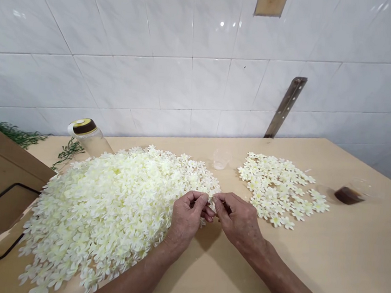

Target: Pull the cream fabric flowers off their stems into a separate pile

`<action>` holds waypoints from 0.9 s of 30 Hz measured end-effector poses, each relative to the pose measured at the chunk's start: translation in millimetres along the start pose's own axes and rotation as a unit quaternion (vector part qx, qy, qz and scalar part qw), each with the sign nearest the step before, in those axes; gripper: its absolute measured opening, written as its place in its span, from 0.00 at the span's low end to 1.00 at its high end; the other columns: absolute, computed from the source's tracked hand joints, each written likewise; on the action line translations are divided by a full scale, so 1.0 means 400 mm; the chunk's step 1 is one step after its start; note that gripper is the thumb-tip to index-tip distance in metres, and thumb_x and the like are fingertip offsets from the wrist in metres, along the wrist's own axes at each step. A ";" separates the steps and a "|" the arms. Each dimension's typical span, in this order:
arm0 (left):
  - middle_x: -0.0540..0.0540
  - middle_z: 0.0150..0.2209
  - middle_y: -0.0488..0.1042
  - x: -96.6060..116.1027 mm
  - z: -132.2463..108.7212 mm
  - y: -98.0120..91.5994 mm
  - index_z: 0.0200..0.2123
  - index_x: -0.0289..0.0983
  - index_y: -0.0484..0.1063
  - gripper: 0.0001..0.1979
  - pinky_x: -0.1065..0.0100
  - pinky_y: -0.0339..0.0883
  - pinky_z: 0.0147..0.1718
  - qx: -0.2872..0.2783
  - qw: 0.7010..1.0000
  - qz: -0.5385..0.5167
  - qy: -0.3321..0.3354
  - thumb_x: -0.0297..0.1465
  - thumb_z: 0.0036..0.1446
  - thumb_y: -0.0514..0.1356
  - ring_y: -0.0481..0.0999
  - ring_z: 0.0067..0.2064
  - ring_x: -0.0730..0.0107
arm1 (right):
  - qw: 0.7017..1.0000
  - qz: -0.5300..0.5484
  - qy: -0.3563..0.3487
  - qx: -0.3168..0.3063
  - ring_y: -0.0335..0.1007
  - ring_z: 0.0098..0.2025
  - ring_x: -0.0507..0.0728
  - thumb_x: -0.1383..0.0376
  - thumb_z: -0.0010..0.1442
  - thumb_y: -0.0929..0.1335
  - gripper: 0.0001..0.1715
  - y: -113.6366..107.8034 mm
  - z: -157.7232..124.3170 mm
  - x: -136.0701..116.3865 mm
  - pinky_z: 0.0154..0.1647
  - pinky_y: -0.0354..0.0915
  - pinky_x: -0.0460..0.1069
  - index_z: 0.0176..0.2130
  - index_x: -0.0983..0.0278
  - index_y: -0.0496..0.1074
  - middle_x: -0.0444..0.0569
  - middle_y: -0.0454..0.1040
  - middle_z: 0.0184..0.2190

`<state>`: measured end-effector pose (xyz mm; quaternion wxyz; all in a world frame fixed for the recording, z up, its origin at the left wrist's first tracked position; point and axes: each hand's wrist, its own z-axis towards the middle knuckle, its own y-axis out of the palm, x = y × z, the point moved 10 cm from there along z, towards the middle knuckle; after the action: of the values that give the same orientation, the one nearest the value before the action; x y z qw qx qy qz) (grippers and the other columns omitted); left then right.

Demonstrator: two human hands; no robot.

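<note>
Left hand (186,218) and right hand (238,221) both had a grip pinched shut on one fabric flower (211,200), at the edge of the big pile (112,203) on the desk (344,264). Looked like they were peeling its layers apart, which needed a gentle tug.

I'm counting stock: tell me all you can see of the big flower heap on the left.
The heap is a loose mound of small cream-white flowers tinged pale yellow, apparently fabric, overlapping. It lies on the wooden table, its far edge against a capped bottle. At its right edge the left hand appears to touch it, pinching one flower with the right hand.
</note>
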<state>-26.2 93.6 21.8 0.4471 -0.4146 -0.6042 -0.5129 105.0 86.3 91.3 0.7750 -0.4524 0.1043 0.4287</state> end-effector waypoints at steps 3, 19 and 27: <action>0.46 0.22 0.77 0.001 0.000 0.001 0.31 0.33 0.72 0.15 0.69 0.70 0.24 -0.003 1.000 -0.001 0.004 0.41 0.53 0.65 0.73 0.20 0.72 | 1.000 -0.008 -0.001 0.009 0.70 0.28 0.53 0.66 0.66 0.63 0.12 -0.005 0.003 -0.003 0.31 0.63 0.47 0.33 0.62 0.73 0.47 0.76 0.27; 0.45 0.23 0.77 0.011 -0.011 0.018 0.35 0.32 0.72 0.15 0.69 0.71 0.26 -0.027 0.999 -0.035 -0.007 0.39 0.53 0.66 0.75 0.22 0.70 | 0.984 0.079 0.159 -0.009 0.70 0.26 0.53 0.62 0.61 0.65 0.08 0.018 -0.005 0.066 0.27 0.65 0.46 0.33 0.62 0.72 0.46 0.75 0.26; 0.47 0.22 0.76 0.007 0.001 0.006 0.35 0.32 0.73 0.15 0.71 0.70 0.25 -0.017 0.999 -0.036 -0.013 0.38 0.51 0.68 0.73 0.21 0.73 | 0.892 0.313 0.311 -0.100 0.69 0.19 0.53 0.54 0.62 0.66 0.17 0.084 -0.031 0.105 0.24 0.68 0.48 0.28 0.62 0.68 0.42 0.71 0.17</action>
<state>-24.9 94.4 25.0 0.4132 -0.4068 -0.6160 -0.5332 107.8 107.8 40.5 0.4799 -0.5812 0.4326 0.4947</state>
